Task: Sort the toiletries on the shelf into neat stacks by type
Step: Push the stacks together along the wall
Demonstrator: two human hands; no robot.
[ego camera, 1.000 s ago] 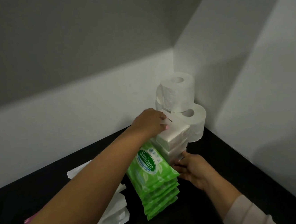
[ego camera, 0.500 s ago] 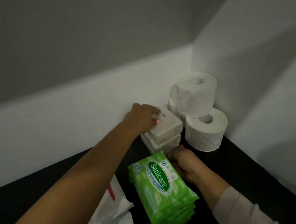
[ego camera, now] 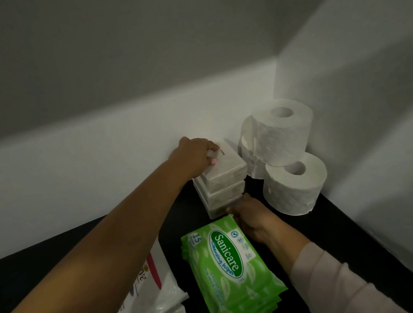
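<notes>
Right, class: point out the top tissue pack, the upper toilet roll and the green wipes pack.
Top tissue pack (ego camera: 227,165), head view: its upper face.
Upper toilet roll (ego camera: 282,134), head view: its curved side.
Green wipes pack (ego camera: 226,251), head view: the oval label on the topmost pack.

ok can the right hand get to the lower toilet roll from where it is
Probably yes: the right hand sits at the base of the tissue stack, and only bare shelf shows between it and the lower toilet roll.

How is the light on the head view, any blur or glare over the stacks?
Head view: dim, a slanting bright band across the wall, upper wall shadowed; green wipes pack print sharp; toilet rolls evenly lit, no glare; black shelf nearly featureless; wide-angle bending at edges.
</notes>
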